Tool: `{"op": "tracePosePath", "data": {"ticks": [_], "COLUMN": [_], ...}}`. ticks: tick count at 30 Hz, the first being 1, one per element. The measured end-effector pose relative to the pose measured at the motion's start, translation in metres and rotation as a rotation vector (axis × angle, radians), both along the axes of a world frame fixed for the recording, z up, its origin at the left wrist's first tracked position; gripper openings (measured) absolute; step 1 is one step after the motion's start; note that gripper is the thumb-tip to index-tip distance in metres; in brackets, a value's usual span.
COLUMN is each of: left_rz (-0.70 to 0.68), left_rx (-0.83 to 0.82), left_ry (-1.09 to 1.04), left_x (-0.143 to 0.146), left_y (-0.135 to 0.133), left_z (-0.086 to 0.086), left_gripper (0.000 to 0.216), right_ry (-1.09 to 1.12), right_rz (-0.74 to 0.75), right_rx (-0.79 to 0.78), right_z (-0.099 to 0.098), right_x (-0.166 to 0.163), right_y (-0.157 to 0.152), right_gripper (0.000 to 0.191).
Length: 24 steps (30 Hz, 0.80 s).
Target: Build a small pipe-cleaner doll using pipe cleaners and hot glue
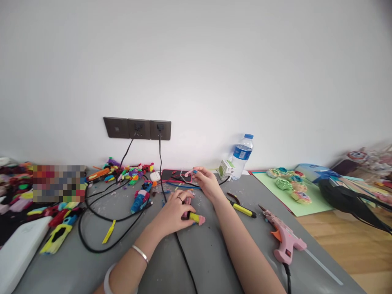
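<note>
Lying within the left hand (177, 209), the small fuzzy figure (194, 217) looked yellow along its exposed middle, pink at the end poking out to the right past the thumb, and dark where it ran in under the palm; the covered part I could not make out. I had that hand curled round it, only as far apart as the figure was thick, thumb along its near side and fingers arched over the far side. Beyond it and to the right, my right hand (204, 181) was pinched nearly together, its fingertips on a small pale pink piece (187, 174). Right of both grips I saw a yellow-handled tool (243, 208) and, farther right, a pink glue gun (289, 241); left of them lay a blue-and-pink figure (141, 199).
</note>
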State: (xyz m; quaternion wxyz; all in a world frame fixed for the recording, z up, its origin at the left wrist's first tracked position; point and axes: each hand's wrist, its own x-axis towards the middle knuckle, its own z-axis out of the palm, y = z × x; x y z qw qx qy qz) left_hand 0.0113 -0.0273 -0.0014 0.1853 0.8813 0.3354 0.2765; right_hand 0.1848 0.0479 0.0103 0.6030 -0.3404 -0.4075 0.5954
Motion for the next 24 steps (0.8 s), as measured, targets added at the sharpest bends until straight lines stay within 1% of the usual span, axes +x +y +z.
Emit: {"op": "tracePosePath", "data": {"ticks": [2, 4, 5, 7, 11, 12, 14, 18, 24], "left_rz": [0.01, 0.041, 0.063, 0.134, 0.245, 0.255, 0.276, 0.302, 0.302], "left_rx": [0.03, 0.028, 0.001, -0.125, -0.497, -0.56, -0.626, -0.62, -0.543], "left_ry": [-0.022, -0.132, -0.211, -0.382, -0.699, -0.762, -0.842, -0.845, -0.759], "left_x": [0.002, 0.002, 0.001, -0.002, -0.006, -0.006, -0.007, -0.008, -0.008], "left_y": [0.001, 0.004, 0.006, 0.011, 0.019, 0.021, 0.023, 0.026, 0.026], "left_z": [-0.001, 0.0, 0.001, 0.003, 0.002, 0.001, -0.002, -0.004, 0.001], "left_gripper": [0.012, 0.015, 0.017, 0.02, 0.022, 0.025, 0.031, 0.032, 0.026], "right_ry": [0.025, 0.032, 0.035, 0.036, -0.05, -0.091, -0.165, -0.253, -0.325], "right_rz": [-0.003, -0.007, -0.01, -0.021, -0.034, -0.028, -0.004, 0.048, 0.032], "right_rx": [-0.013, -0.013, -0.004, 0.023, 0.059, 0.061, 0.063, 0.086, 0.16], "right_z": [0.0, 0.001, 0.002, 0.002, 0.0, 0.0, -0.002, -0.002, 0.0], "right_x": [0.0, 0.0, 0.001, 0.001, 0.0, 0.0, -0.002, -0.004, -0.005], "right_y": [0.0, 0.0, 0.0, -0.001, -0.001, -0.001, -0.002, -0.002, -0.005], "right_gripper": [0.034, 0.032, 0.032, 0.031, 0.036, 0.037, 0.039, 0.037, 0.03]}}
